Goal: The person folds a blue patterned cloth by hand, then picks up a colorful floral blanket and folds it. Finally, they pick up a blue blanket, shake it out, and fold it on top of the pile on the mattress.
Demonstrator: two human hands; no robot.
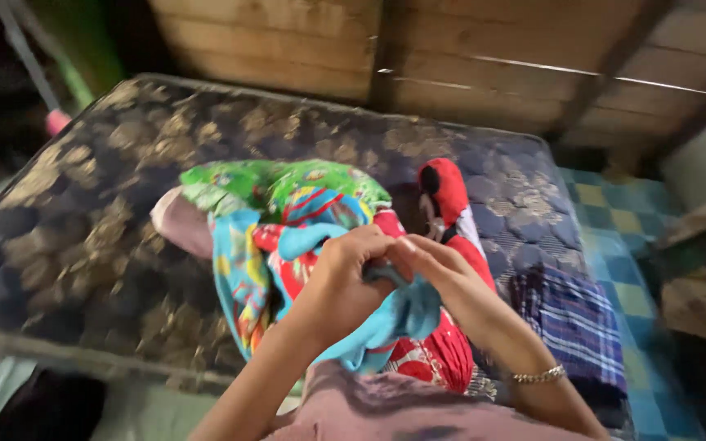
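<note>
My left hand [351, 269] and my right hand [439, 265] meet over a light blue cloth [402, 318], both pinching its upper edge. The cloth hangs down toward my lap, where a pinkish garment [386, 412] lies. Under the hands is a heap of clothes on a dark mattress [83, 220]: a green printed piece [279, 184], a blue and red patterned piece [243, 273], a red garment [431, 359] and a pink one [177, 224]. A gold bracelet [538, 376] circles my right wrist.
A red and black soft toy [443, 196] lies beside the heap. A folded purple plaid cloth [569, 322] sits at the mattress's right edge. Wooden plank walls [467, 65] stand behind. Blue and green checked floor [631, 237] runs along the right.
</note>
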